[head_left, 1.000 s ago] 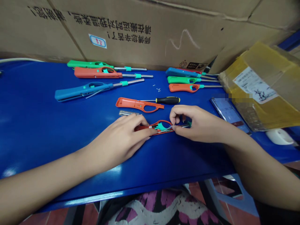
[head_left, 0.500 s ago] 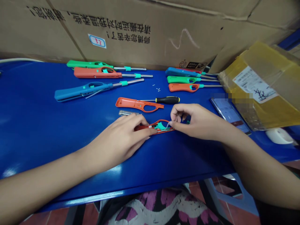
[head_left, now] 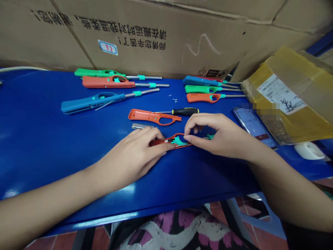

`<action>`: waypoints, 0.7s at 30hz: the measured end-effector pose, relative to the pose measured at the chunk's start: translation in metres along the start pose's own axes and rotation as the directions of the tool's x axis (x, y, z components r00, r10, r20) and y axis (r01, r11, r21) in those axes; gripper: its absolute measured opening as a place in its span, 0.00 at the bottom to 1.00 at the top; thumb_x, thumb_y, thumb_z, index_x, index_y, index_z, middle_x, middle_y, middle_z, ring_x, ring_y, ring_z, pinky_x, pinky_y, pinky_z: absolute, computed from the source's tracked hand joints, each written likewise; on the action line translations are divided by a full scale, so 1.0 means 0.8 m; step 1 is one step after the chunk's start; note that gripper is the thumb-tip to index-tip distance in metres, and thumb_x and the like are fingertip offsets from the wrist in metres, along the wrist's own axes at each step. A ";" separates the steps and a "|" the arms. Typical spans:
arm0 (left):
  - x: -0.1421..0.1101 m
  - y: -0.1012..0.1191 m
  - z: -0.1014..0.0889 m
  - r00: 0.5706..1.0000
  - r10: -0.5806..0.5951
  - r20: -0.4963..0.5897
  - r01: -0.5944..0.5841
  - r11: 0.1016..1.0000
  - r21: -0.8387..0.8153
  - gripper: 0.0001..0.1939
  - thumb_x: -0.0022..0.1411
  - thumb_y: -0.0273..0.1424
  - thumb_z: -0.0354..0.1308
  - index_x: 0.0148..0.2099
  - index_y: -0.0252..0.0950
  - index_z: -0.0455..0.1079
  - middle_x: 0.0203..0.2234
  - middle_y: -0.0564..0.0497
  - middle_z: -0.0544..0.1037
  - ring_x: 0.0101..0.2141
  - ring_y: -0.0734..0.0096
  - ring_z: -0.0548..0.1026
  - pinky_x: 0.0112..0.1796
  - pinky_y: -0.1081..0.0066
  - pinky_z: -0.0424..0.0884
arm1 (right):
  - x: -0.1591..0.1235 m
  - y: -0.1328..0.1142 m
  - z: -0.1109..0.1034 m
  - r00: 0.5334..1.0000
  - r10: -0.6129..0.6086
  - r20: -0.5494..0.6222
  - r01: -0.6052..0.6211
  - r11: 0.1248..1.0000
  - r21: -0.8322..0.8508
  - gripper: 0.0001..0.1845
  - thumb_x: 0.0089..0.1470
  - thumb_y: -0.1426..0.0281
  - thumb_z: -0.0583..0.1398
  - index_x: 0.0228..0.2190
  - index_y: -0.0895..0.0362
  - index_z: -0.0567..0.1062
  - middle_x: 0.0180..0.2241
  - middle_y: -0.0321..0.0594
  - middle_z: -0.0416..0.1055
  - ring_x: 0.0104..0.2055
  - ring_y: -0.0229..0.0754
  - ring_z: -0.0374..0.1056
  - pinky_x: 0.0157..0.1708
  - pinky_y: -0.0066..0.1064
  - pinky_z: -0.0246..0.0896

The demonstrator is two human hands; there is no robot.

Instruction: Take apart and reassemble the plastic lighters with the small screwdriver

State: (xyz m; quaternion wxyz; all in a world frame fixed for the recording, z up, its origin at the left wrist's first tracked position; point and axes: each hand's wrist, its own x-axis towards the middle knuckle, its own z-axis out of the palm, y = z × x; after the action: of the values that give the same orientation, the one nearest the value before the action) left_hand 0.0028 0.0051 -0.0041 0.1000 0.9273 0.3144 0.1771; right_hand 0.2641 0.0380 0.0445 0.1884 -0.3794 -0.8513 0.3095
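Midway between the front and back edges of the desk [head_left: 65, 149], our left hand [head_left: 137, 149] grips the open lighter [head_left: 178, 141]; our right hand [head_left: 223, 139] has thumb and finger together by its trigger loop, though we cannot tell whether they hold anything. Beyond lie a loose orange shell [head_left: 145, 115], a screwdriver [head_left: 185, 111], then, toward the back edge, lighters [head_left: 104, 82].

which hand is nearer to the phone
Right. The right hand is just left of the phone, its fingertips over the open lighter. The left hand is much farther left, gripping the lighter's handle end.
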 end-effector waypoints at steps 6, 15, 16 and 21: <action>-0.003 0.001 -0.003 0.998 0.045 0.045 -0.050 0.991 0.128 0.22 0.73 0.28 0.51 0.66 0.48 0.64 0.45 0.45 0.71 0.41 0.61 0.70 0.40 0.62 0.70 | -0.003 0.007 -0.005 0.986 0.036 0.163 -0.020 0.995 -0.102 0.18 0.55 0.74 0.63 0.48 0.53 0.75 0.43 0.38 0.75 0.42 0.40 0.68 0.41 0.31 0.65; -0.001 0.002 -0.003 0.992 0.095 0.084 -0.111 0.970 0.215 0.26 0.71 0.25 0.52 0.68 0.47 0.62 0.43 0.45 0.72 0.40 0.58 0.70 0.37 0.62 0.67 | 0.000 0.010 -0.002 0.981 0.038 0.192 -0.030 0.999 -0.043 0.05 0.58 0.73 0.62 0.36 0.56 0.79 0.38 0.39 0.77 0.39 0.39 0.71 0.40 0.32 0.65; -0.001 0.002 -0.003 0.992 0.096 0.080 -0.111 0.971 0.212 0.26 0.71 0.25 0.52 0.68 0.47 0.62 0.44 0.44 0.72 0.40 0.57 0.71 0.37 0.62 0.67 | 0.000 0.010 -0.002 0.980 0.032 0.196 -0.026 0.999 -0.036 0.05 0.58 0.73 0.62 0.35 0.56 0.79 0.38 0.39 0.78 0.39 0.39 0.72 0.41 0.32 0.66; -0.001 0.003 -0.005 0.990 0.122 0.069 -0.135 0.965 0.226 0.27 0.69 0.23 0.53 0.67 0.48 0.63 0.50 0.43 0.72 0.43 0.54 0.71 0.39 0.59 0.68 | 0.000 0.007 -0.002 0.980 0.040 0.194 -0.033 0.999 -0.041 0.06 0.57 0.75 0.62 0.34 0.58 0.80 0.37 0.39 0.79 0.40 0.39 0.73 0.42 0.31 0.66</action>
State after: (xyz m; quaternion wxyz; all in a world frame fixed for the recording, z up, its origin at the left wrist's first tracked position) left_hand 0.0020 0.0033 -0.0003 -0.0114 0.9555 0.2691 0.1204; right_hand 0.2683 0.0418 0.0420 0.0914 -0.3664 -0.8643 0.3322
